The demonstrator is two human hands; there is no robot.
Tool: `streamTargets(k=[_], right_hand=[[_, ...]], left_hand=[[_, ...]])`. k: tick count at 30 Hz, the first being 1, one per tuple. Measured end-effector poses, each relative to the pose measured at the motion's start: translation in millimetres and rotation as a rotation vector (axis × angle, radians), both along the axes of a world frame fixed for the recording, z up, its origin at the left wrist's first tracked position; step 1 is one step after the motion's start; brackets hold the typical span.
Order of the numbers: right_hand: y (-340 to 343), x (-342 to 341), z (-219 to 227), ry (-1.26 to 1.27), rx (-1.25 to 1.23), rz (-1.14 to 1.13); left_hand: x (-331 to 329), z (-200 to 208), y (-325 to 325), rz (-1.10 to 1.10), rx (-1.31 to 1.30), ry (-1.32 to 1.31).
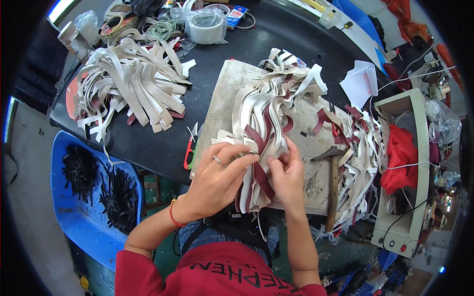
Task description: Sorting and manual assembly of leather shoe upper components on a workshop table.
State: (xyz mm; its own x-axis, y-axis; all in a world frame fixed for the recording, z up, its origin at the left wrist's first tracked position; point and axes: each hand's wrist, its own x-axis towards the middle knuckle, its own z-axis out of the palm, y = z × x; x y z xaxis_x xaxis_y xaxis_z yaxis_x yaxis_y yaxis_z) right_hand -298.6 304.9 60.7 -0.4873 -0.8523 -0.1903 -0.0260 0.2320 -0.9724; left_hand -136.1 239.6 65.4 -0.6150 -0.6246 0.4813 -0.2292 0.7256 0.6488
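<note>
A long bundle of leather strips [252, 106], white, beige and dark red, lies over a pale worn board [224, 93] and hangs past its near edge. My left hand [215, 170] pinches at the bundle's near part, where the ends of some pale strips show by the fingertips. What exactly those fingers hold is too small to tell. My right hand [289, 177] is closed on the right side of the bundle, thumb and fingers gripping pale strips. Left of the board lie red-handled scissors [189, 154] beside a green tool.
A hammer [333, 182] and another heap of strips [355, 172] lie at the right. More strips [138, 84] are piled far left. A blue tub [61, 197] holds black strip bundles. A pale metal box [419, 123] with red cloth [399, 163] stands far right.
</note>
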Motion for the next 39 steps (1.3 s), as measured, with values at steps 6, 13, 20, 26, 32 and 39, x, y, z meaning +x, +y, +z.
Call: streamTargets(k=[6, 13, 20, 26, 32, 39], right_hand=[[-7.3, 17.4, 10.8, 0.253, 0.045, 0.078], [9.3, 7.5, 13.1, -0.249, 0.046, 0.053], [7.1, -2.9, 11.4, -0.370, 0.069, 0.098], [-0.7, -11.4, 8.1, -0.524, 0.155, 0.167], [-0.6, -14.2, 12.8, -0.612, 0.094, 0.226], [7.7, 9.3, -2.3, 0.081, 0.012, 0.236]], left_hand=[[9.1, -2.2, -10.0, -0.069, -0.168, -0.164], [21.2, -3.4, -17.5, -0.260, -0.137, -0.213], [23.7, -0.3, -22.6, -0.313, -0.030, -0.282], [1.0, 14.7, -16.5, -0.033, 0.467, -0.389], [-6.8, 2.8, -18.8, -0.003, 0.731, -0.321], [3.9, 12.4, -42.5, -0.232, 1.367, -0.069]])
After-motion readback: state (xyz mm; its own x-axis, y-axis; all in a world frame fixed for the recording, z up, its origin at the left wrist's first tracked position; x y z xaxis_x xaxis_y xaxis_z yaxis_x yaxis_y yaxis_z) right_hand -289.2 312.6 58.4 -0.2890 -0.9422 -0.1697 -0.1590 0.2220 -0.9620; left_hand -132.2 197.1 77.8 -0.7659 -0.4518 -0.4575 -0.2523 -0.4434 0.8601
